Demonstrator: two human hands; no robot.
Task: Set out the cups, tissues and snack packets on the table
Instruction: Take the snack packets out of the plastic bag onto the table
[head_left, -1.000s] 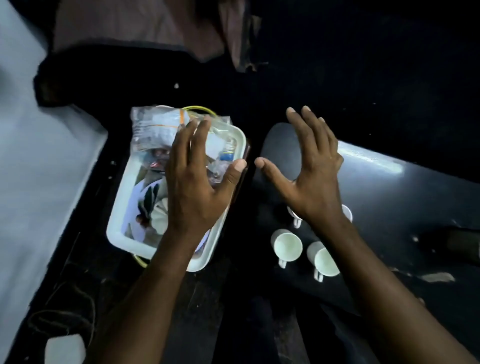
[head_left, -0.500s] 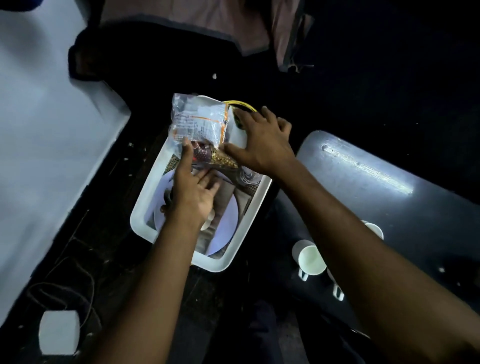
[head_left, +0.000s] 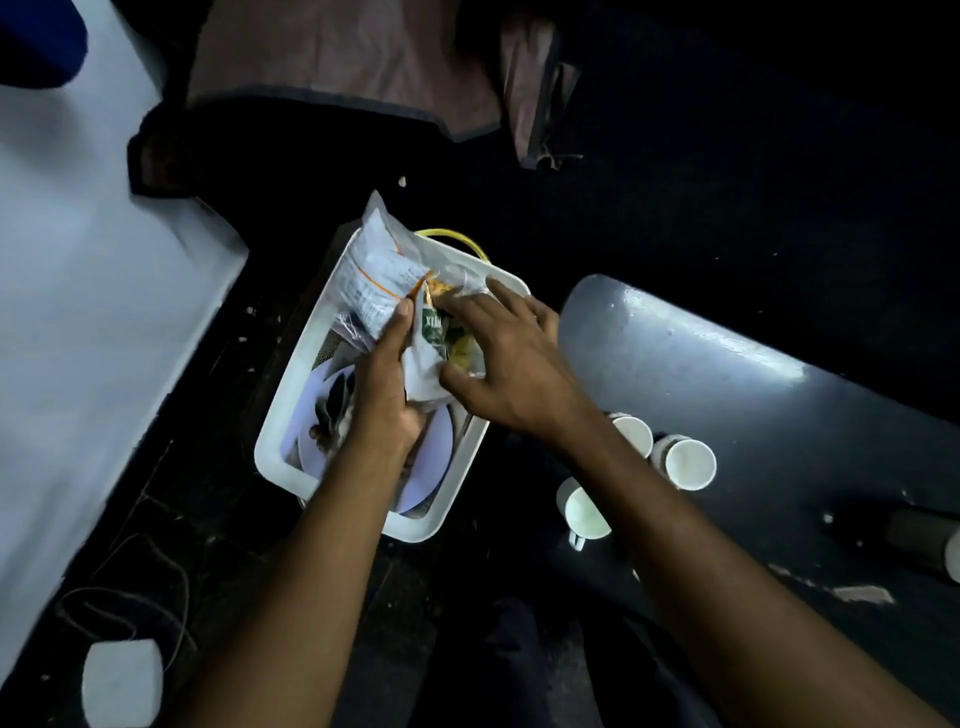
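Note:
A white plastic basket stands on the dark floor left of the dark table. Over it my left hand grips a clear snack packet with white and orange print, tilted upright. My right hand grips a second packet with green print and yellow contents, pressed against the first. Three white cups show on the table's near left edge, one at the far side, one at the right, one nearest me, partly behind my right forearm. No tissues are visible.
White plates lie in the basket under the packets. A yellow cable loop shows behind the basket. A small white box with a cord sits on the floor at lower left. A pale wall runs along the left. A dark cylinder lies at the table's right.
Both hands went from hovering open to reaching into the basket. They have closed on the snack packets and raised them. The view has shifted left toward the basket.

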